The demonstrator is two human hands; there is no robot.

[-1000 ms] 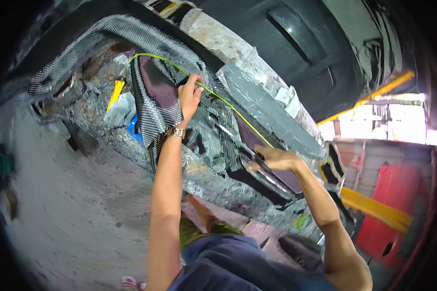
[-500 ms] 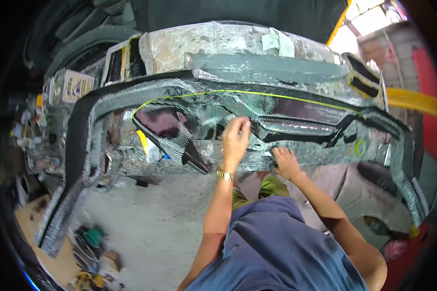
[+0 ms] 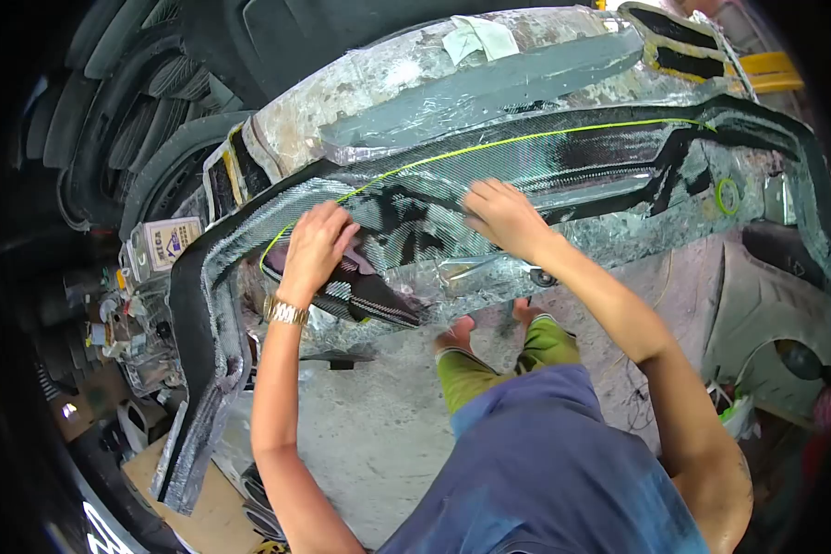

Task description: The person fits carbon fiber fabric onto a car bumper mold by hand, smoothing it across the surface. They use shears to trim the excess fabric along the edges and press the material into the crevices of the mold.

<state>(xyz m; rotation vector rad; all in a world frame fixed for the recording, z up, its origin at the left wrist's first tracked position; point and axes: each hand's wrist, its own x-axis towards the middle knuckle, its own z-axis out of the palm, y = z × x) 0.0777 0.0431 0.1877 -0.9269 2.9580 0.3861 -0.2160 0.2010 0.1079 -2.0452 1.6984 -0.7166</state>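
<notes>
A large curved part covered in black woven fabric [image 3: 452, 185] lies across the work surface, with a thin yellow-green line [image 3: 517, 138] along it. My left hand [image 3: 319, 242], below a gold watch [image 3: 286, 310], rests at the fabric's left part with fingers curled; what its fingertips hold, if anything, is hidden. Just below it hangs a loose dark fabric flap [image 3: 374, 300]. My right hand [image 3: 503, 217] lies on the fabric near the middle, its fingers bent and pressed together, their tips hard to make out.
A grey mould [image 3: 489, 88] stands behind the part, with a pale cloth [image 3: 480, 39] on top. A green tape roll [image 3: 728, 197] lies at the right. Left are a labelled can [image 3: 171, 245] and clutter. A round dark tool [image 3: 543, 277] sits at the near edge.
My left hand has moved left onto the fabric's left part. My right hand has left the round tool at the near edge and moved up onto the fabric. The view has shifted and tilted.
</notes>
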